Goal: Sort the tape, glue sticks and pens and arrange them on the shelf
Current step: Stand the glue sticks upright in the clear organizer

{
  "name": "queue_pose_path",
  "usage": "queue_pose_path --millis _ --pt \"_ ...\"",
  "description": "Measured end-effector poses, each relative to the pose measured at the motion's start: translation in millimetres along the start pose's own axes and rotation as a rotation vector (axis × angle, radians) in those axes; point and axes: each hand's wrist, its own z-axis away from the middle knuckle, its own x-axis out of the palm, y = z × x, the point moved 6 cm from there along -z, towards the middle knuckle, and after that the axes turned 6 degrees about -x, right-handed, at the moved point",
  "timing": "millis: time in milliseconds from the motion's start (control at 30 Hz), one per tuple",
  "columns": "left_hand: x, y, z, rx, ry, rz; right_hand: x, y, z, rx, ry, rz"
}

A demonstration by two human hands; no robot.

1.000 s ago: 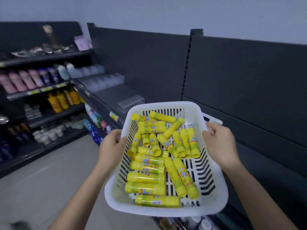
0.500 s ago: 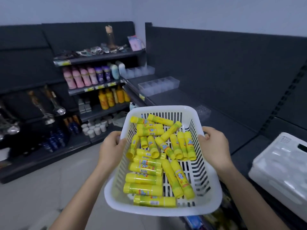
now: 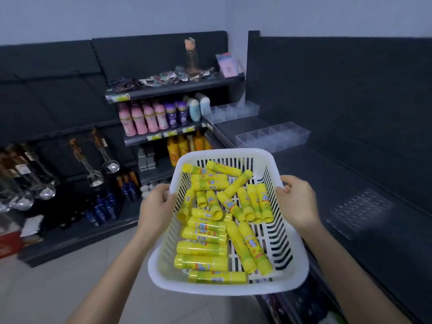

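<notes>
Twenty-odd yellow glue sticks (image 3: 203, 247) lie loose and jumbled in a white slotted basket (image 3: 222, 289) with no tape or pens among them, so the sorting of this lot looks done and it can travel as one load. The left hand (image 3: 155, 206) and right hand (image 3: 297, 202) each grip an opposite side rim, steadying the basket in the air just beside the dark shelf (image 3: 350, 174). A clear divided tray (image 3: 273, 136) further back on that shelf is probably where they go.
</notes>
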Motion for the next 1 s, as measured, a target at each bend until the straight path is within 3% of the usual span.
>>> queue_pose_path --millis 333,700,1000 --pt "16 -3 -189 0.03 0.036 -0.013 97 -26 -158 -0.034 -0.017 -0.045" --pt "80 6 -404 0.211 -0.182 -0.07 175 -14 -292 0.113 0.13 0.028" --pt "136 64 -556 0.467 -0.321 -0.105 212 -16 -368 0.293 0.262 0.127"
